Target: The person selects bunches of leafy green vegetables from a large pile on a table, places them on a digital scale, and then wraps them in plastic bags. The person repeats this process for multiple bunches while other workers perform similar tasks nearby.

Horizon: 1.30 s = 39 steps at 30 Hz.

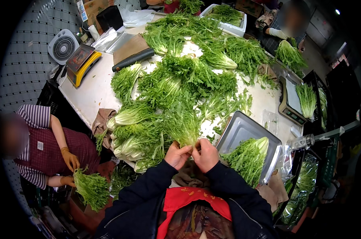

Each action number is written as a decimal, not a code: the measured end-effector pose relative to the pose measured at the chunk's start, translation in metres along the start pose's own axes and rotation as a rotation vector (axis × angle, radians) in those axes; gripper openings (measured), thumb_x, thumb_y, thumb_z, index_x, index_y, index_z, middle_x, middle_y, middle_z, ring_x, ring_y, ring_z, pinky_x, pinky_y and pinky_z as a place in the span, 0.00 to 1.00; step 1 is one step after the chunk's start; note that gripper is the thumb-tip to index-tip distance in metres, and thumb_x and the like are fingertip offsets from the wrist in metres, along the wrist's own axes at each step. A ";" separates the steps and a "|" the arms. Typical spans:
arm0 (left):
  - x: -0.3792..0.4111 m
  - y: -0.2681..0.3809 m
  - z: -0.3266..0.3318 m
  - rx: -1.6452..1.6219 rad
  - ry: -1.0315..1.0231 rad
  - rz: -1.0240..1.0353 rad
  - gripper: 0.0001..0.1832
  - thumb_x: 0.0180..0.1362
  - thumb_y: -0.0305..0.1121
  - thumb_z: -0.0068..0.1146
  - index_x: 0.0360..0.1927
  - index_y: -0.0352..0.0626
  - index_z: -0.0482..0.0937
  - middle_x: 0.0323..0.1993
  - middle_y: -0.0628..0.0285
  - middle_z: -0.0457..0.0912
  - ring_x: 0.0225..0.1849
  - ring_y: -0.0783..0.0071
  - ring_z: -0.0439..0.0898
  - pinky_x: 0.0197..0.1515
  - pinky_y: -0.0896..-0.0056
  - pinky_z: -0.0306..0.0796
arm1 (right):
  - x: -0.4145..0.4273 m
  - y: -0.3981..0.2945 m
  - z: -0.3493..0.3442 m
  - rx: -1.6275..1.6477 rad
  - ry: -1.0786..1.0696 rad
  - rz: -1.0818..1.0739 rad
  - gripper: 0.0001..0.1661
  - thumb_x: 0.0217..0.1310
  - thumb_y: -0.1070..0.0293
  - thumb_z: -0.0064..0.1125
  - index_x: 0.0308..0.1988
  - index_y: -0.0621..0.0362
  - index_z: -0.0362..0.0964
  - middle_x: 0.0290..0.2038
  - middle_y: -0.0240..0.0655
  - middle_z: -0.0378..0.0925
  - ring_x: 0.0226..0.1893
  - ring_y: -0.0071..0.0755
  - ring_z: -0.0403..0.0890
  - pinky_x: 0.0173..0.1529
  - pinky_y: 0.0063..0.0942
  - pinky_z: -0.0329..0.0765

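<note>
Near the table's front edge, my left hand (178, 155) and my right hand (205, 154) meet at the pale base of a bunch of frilly leafy greens (182, 122). Its leaves point away from me over the table. Fingers and thumbs pinch the stem end, which they partly hide. Just left of my hands lies a pile of similar bunches (132, 146), several with white bases towards the left. A grey metal tray (243, 125) is to the right, holding one bunch (249, 161). Loose leaves (216, 107) and a larger heap (180, 77) spread beyond my hands.
A yellow-framed scale (83, 65) and a fan (63, 46) stand at the left. Another scale (294, 101) bears a bunch at the right. A gloved co-worker (57, 143) holds greens at the left; another person (283, 30) is at the far right. A white tub (243, 24) stands behind.
</note>
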<state>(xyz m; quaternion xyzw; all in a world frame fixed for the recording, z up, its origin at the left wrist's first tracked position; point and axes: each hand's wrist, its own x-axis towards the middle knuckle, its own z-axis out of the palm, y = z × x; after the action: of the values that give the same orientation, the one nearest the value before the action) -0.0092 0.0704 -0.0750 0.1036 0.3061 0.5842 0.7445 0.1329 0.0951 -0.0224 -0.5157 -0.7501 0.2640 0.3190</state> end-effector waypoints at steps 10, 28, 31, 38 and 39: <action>0.006 0.005 -0.001 -0.193 -0.049 -0.078 0.25 0.60 0.24 0.49 0.62 0.37 0.62 0.57 0.50 0.73 0.57 0.55 0.75 0.57 0.49 0.70 | -0.003 0.001 -0.012 1.331 0.104 0.462 0.05 0.64 0.76 0.48 0.40 0.58 0.61 0.33 0.37 0.73 0.25 0.31 0.78 0.29 0.32 0.80; -0.006 0.012 0.005 -0.212 -0.106 -0.124 0.28 0.56 0.23 0.48 0.62 0.33 0.63 0.57 0.48 0.73 0.59 0.55 0.73 0.65 0.48 0.64 | 0.022 -0.008 -0.043 0.248 -0.109 0.057 0.08 0.56 0.71 0.61 0.33 0.64 0.71 0.29 0.40 0.76 0.26 0.36 0.80 0.31 0.30 0.75; -0.005 0.007 -0.002 -0.129 -0.045 -0.068 0.26 0.56 0.21 0.48 0.60 0.34 0.65 0.55 0.50 0.75 0.57 0.57 0.75 0.62 0.51 0.67 | 0.013 -0.005 -0.019 0.094 -0.108 0.032 0.12 0.52 0.68 0.63 0.33 0.63 0.70 0.28 0.44 0.75 0.26 0.48 0.78 0.31 0.37 0.75; -0.011 0.006 0.013 -0.062 0.043 0.022 0.25 0.56 0.18 0.51 0.59 0.35 0.66 0.54 0.53 0.75 0.56 0.59 0.75 0.59 0.56 0.70 | 0.013 0.004 -0.008 0.064 -0.119 0.097 0.10 0.50 0.70 0.59 0.33 0.64 0.69 0.27 0.47 0.76 0.28 0.52 0.79 0.33 0.40 0.76; -0.011 0.006 0.015 -0.055 0.060 0.034 0.24 0.56 0.18 0.51 0.59 0.35 0.66 0.54 0.53 0.75 0.55 0.60 0.76 0.58 0.57 0.70 | 0.013 0.006 -0.007 0.082 -0.106 0.118 0.10 0.50 0.71 0.58 0.33 0.64 0.69 0.27 0.48 0.76 0.27 0.51 0.79 0.33 0.39 0.76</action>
<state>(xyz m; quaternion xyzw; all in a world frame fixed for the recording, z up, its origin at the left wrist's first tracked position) -0.0069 0.0652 -0.0565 0.0708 0.3106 0.6076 0.7275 0.1382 0.1099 -0.0197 -0.5306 -0.7228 0.3399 0.2836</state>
